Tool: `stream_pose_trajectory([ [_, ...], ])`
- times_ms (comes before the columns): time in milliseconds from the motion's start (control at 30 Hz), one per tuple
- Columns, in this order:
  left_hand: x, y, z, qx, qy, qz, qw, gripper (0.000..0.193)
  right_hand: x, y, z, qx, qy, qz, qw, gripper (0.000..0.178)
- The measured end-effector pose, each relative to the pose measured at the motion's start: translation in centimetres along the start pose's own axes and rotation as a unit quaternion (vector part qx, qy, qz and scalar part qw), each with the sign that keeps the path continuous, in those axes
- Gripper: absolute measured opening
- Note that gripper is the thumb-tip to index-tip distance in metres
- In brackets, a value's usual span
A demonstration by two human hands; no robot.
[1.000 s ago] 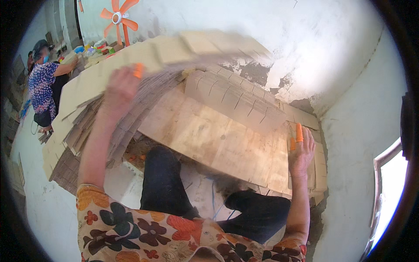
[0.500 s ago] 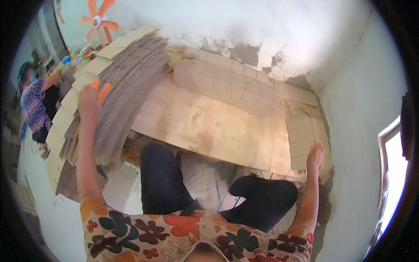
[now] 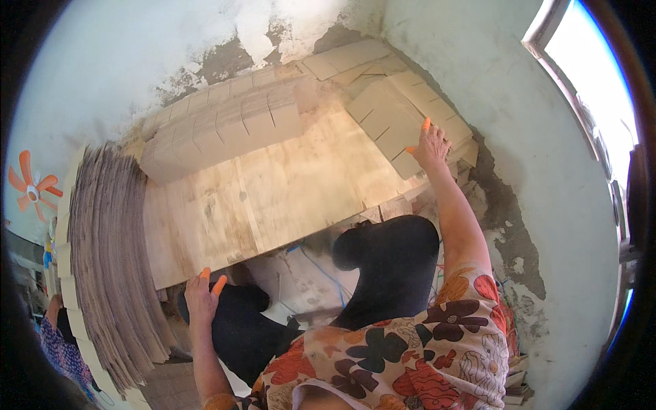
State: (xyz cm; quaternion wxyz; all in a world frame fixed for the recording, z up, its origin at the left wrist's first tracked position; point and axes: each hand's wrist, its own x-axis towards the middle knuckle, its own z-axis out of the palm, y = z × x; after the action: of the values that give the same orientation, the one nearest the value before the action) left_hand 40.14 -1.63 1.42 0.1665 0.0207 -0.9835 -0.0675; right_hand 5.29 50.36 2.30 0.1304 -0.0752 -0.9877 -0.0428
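My right hand [image 3: 432, 145] is at the slotted cardboard sheets [image 3: 385, 117] on the right end of the wooden board. Its fingers are spread, and orange covers sit on the thumb and a finger; whether it presses on the top sheet is hard to see. My left hand [image 3: 203, 295] is by the board's near edge, above my knee, with nothing in it. Two of its fingertips wear orange covers and are apart. Between the hands lies the bare plywood board [image 3: 273, 198]. A row of upright slotted cardboard pieces [image 3: 225, 123] stands along its far side.
At the left a long, tall stack of cardboard [image 3: 113, 260] borders the board. Past it are an orange-bladed fan [image 3: 34, 193] and a co-worker's patterned clothing [image 3: 65, 352]. Peeling walls close in the far side and right, with a bright window [image 3: 588, 61].
My view has turned to the right. My left hand has left the tall stack and come to the board's near edge. My right hand stays by the right-hand sheets, its fingers now more spread.
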Motion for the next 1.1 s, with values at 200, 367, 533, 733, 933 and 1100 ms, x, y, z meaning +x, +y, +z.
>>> stream_pose_trajectory([
  [200,0.5,0.6,0.2,0.008,-0.016,0.015,1.000,0.037,2.0,2.8,4.3,0.012,-0.004,-0.001,1.000,0.041],
  [367,0.7,1.2,-0.3,-0.008,-0.022,-0.009,1.000,0.035,1.4,1.5,3.6,0.038,0.015,-0.019,0.999,0.042],
  [533,0.9,0.7,0.4,-0.013,-0.015,0.004,1.000,0.033,3.3,3.1,4.3,0.048,0.007,0.010,0.999,0.047],
  [733,1.2,0.9,0.2,-0.012,-0.060,-0.031,0.998,0.029,4.1,2.1,1.7,0.232,0.003,0.083,0.969,0.036],
  [933,7.1,-1.9,3.4,-0.072,-0.016,0.031,0.997,0.028,0.5,-6.8,-9.9,0.573,0.125,-0.066,0.807,0.041],
  [1100,21.6,-0.1,5.2,-0.129,0.043,0.031,0.990,0.043,-2.9,-14.8,-13.8,0.722,-0.043,-0.157,0.673,0.062],
])
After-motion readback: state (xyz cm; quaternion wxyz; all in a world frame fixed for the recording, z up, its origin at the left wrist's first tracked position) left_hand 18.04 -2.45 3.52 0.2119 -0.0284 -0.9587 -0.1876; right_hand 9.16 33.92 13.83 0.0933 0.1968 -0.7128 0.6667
